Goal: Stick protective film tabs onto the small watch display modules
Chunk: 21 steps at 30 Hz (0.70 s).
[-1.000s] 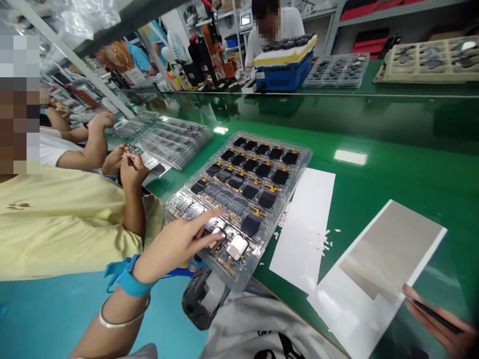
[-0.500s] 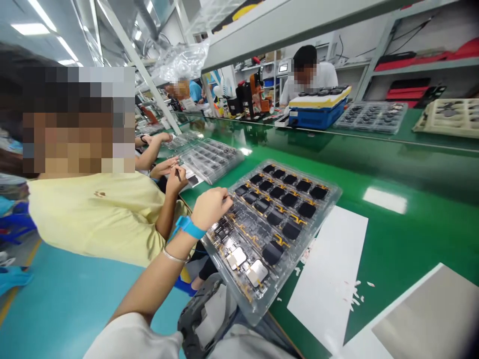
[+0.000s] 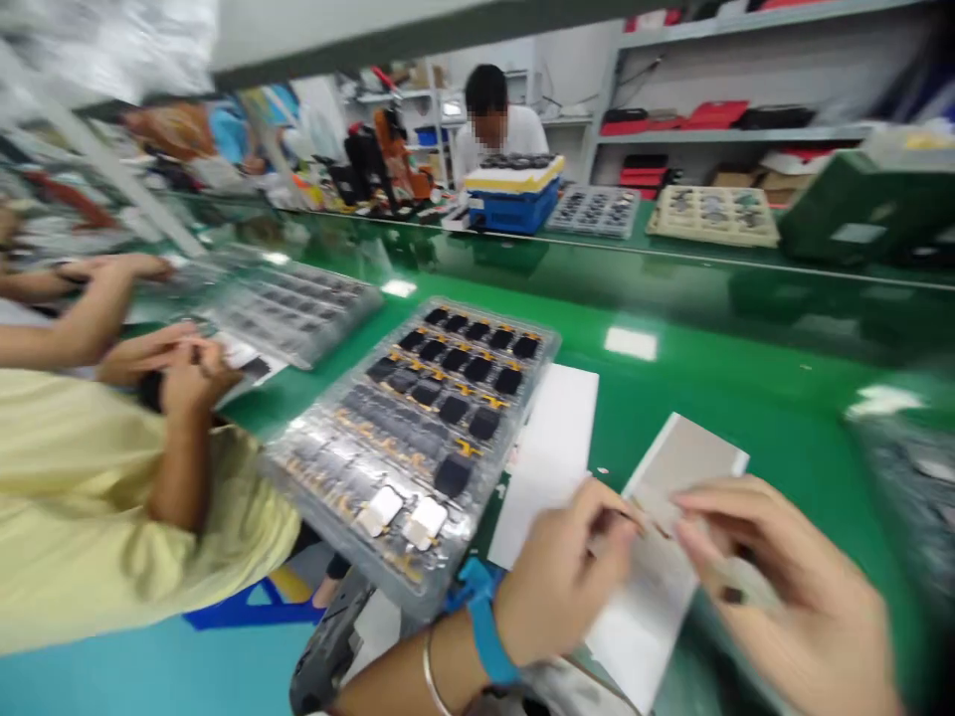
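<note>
Fingers, left hand [image 3: 556, 587]: thumb and forefinger closed together on a thin dark-edged piece [image 3: 625, 514]; blur and the hand itself hide most of it.
Fingers, right hand [image 3: 806, 607]: curled, tips facing the left ones across a small gap, a dark stub [image 3: 732, 596] showing by the palm; whether they clamp anything, I cannot tell.
Thin dark-edged piece: over the film-covered sheet [image 3: 693, 452], beside the clear plastic tray [image 3: 339, 537]; a weak pinch could drop it, too hard a one bend or smear it.
Blue wrist strap [image 3: 492, 636]: its loose tail lies near the tray's front corner, so a swing of the left arm could catch the rim.
Tray front: seemingly past the bench edge; a forearm knock could tip it and shift the black square modules [image 3: 455, 475] and the two white-faced modules [image 3: 427, 522].
White scraps [image 3: 603, 470]: loose near the plain white sheet [image 3: 556, 428]; one could cling to a fingertip and dirty the piece.
Neighbour's hands [image 3: 190, 368]: near the tray's left side; a stray elbow could nudge it.
</note>
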Tool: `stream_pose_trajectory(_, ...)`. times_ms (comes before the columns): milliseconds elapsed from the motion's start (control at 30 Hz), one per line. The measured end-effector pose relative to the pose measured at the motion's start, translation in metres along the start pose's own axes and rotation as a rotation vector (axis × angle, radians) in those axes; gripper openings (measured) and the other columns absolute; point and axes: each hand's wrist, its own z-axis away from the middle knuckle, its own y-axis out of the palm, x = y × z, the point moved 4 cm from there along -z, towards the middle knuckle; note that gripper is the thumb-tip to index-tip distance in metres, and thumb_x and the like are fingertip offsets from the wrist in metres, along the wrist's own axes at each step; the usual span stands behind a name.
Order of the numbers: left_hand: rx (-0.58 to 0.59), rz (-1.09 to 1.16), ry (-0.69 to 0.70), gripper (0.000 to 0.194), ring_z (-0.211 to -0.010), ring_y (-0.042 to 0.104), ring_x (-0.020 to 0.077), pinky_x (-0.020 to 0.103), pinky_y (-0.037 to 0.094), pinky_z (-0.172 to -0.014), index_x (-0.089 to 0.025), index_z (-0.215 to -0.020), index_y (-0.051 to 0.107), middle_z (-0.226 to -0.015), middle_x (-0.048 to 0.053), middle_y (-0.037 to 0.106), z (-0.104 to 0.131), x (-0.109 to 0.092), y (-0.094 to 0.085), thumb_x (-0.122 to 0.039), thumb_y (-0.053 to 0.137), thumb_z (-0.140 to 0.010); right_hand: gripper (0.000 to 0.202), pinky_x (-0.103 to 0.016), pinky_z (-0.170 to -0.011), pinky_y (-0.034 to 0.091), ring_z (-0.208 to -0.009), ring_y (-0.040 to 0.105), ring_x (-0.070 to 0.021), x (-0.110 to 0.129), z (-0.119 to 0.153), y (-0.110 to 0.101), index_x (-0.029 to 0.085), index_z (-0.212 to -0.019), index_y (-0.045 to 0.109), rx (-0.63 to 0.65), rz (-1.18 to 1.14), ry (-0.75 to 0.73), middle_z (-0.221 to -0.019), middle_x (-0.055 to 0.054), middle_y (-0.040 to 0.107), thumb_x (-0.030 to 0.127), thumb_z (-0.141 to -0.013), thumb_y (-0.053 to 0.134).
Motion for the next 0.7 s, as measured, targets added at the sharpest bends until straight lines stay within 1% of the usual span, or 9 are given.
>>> stream_pose_trajectory(33,-0.036,0.036,-0.007,0.014,-0.063,0.059,0.0164,0.028,0.046,-0.059,-0.023,-0.100,0.057,-0.073,0.001,0.061,-0.005,0.006,-0.002,-0.029,0.045,-0.101,0.011,-0.022,-0.046,0.045,-0.062,0.057,-0.0119,0.000,-0.001,0.004,0.021,-0.101,0.067,0.019,0.033,-0.024,-0.087,-0.004,0.065,0.022,-0.091,0.064)
stream_pose_trajectory(133,-0.093,0.113,-0.008,0.017,-0.068,0.057,0.0139,0.025,0.046,-0.064,-0.020,-0.095,0.056,-0.079,0.001,0.058,-0.011,0.018,-0.006,-0.032,0.047,-0.102,0.013,-0.023,-0.058,0.053,-0.079,0.067,-0.0146,0.001,-0.001,0.018,0.020,-0.103,0.065,0.060,0.154,-0.103,-0.094,-0.007,0.067,0.015,-0.092,0.061)
stream_pose_trajectory(167,-0.096,0.126,-0.013,0.017,-0.069,0.057,0.0133,0.024,0.046,-0.065,-0.020,-0.095,0.056,-0.080,0.000,0.057,-0.011,0.020,-0.007,-0.032,0.048,-0.102,0.014,-0.023,-0.059,0.054,-0.080,0.068,-0.0146,0.001,-0.001,0.022,0.019,-0.105,0.064,0.055,0.185,-0.118,-0.094,-0.007,0.068,0.014,-0.093,0.060)
stream_pose_trajectory(267,-0.098,0.134,-0.052,0.016,-0.068,0.056,0.0116,0.022,0.045,-0.065,-0.020,-0.096,0.058,-0.079,-0.001,0.058,-0.007,0.025,-0.008,-0.032,0.050,-0.102,0.015,-0.022,-0.056,0.053,-0.076,0.069,-0.0135,0.001,0.002,0.027,0.019,-0.106,0.064,0.004,0.256,-0.139,-0.093,-0.007,0.069,0.013,-0.093,0.062)
stream_pose_trajectory(367,-0.108,0.124,-0.092,0.015,-0.066,0.056,0.0112,0.020,0.045,-0.061,-0.020,-0.097,0.058,-0.077,-0.001,0.059,-0.003,0.029,-0.010,-0.033,0.052,-0.101,0.017,-0.023,-0.057,0.054,-0.075,0.070,-0.0137,0.002,0.006,0.028,0.019,-0.105,0.064,-0.017,0.298,-0.157,-0.093,-0.006,0.070,0.009,-0.092,0.060)
stream_pose_trajectory(433,-0.102,0.117,-0.108,0.015,-0.065,0.057,0.0114,0.020,0.045,-0.060,-0.020,-0.098,0.059,-0.078,-0.001,0.060,-0.003,0.030,-0.010,-0.033,0.053,-0.101,0.024,-0.024,-0.059,0.056,-0.078,0.071,-0.0141,0.001,0.009,0.029,0.019,-0.108,0.064,0.008,0.317,-0.179,-0.096,-0.007,0.072,0.004,-0.091,0.055)
stream_pose_trajectory(533,-0.109,0.077,-0.107,0.014,-0.069,0.059,0.0122,0.021,0.047,-0.064,-0.020,-0.098,0.062,-0.079,0.000,0.063,-0.003,0.030,-0.013,-0.031,0.054,-0.100,0.035,-0.025,-0.063,0.058,-0.082,0.072,-0.0147,-0.001,0.012,0.030,0.018,-0.114,0.063,0.052,0.295,-0.177,-0.100,-0.007,0.073,-0.002,-0.089,0.049)
stream_pose_trajectory(700,-0.123,-0.039,-0.079,0.012,-0.075,0.063,0.0136,0.021,0.049,-0.070,-0.022,-0.100,0.066,-0.087,0.001,0.068,-0.003,0.026,-0.016,-0.029,0.056,-0.099,0.032,-0.026,-0.066,0.061,-0.086,0.072,-0.0159,0.000,0.012,0.034,0.017,-0.117,0.061,0.074,0.274,-0.127,-0.102,-0.008,0.073,0.002,-0.091,0.050)
